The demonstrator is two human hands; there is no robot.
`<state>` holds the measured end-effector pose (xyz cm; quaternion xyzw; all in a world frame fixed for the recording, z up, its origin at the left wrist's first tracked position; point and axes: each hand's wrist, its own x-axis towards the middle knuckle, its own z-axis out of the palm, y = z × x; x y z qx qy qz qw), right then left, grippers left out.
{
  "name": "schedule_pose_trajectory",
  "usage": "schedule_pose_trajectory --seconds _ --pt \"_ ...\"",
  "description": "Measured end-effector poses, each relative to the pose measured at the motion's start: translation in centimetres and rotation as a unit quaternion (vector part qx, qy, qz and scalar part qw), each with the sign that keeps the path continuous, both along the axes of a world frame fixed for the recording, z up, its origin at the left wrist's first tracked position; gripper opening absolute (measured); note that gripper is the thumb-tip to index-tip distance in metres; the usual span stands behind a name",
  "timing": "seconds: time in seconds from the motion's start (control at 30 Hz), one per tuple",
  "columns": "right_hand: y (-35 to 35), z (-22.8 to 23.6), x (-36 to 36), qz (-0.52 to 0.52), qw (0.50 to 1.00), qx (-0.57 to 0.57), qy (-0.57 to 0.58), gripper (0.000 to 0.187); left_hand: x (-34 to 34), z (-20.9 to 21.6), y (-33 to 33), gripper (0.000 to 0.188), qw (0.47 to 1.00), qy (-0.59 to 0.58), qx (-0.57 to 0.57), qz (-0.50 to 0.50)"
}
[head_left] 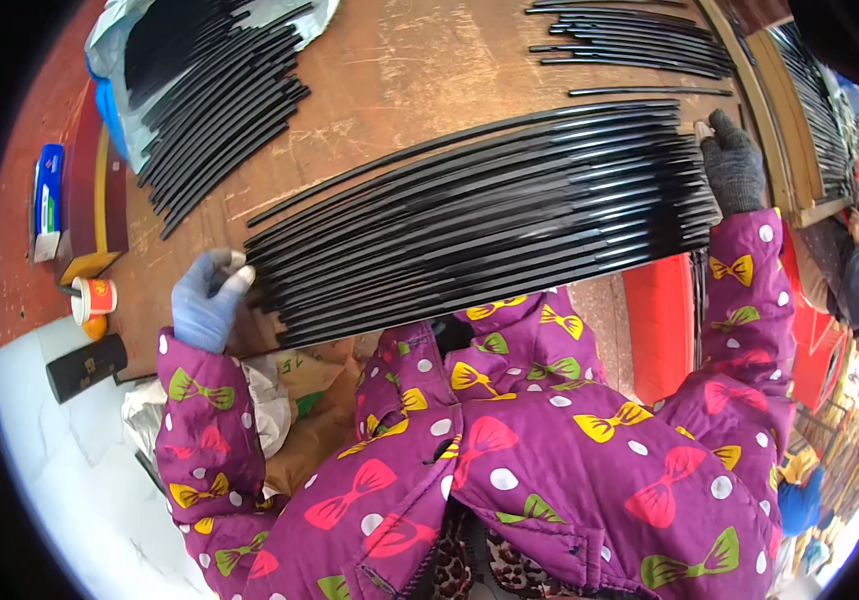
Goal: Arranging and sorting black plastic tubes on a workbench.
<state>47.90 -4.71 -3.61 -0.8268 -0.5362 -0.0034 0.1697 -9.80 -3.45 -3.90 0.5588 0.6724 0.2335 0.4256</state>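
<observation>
A broad row of black rods (470, 200), thin and glossy, lies side by side across the near part of the brown tabletop. At its left ends is my left hand (205, 305), in a light blue glove with whitish fingertips; thumb and forefinger are apart, close against the rod tips. My right hand (735, 165), in a dark grey glove, rests by the right ends, thumb and forefinger apart and its other fingers partly hidden. Neither hand visibly grips a rod. One separate rod (650, 92) lies just beyond the row.
More black rods lie in a pile (225, 125) at far left, partly on a plastic sheet, and in a bundle (630, 40) at far right. A wooden rail (765, 110) borders the right side. At left are a blue box (48, 195) and paper cup (98, 298). A red crate (660, 325) stands below.
</observation>
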Motion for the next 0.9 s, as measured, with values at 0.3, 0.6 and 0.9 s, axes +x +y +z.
schedule_pose_trajectory --seconds 0.3,0.6,0.9 --pt "7.1 3.0 -4.1 0.192 0.941 -0.170 -0.220 0.027 1.2 -0.2 7.6 0.018 0.923 0.302 0.197 -0.132" --pt "6.4 4.0 -5.2 0.270 0.900 -0.176 -0.294 0.039 1.0 -1.5 10.3 0.023 0.856 0.439 0.156 -0.225" --pt "3.2 4.4 -14.8 0.436 0.900 0.005 -0.030 0.033 4.4 0.2 4.7 0.027 0.972 0.100 0.177 -0.119"
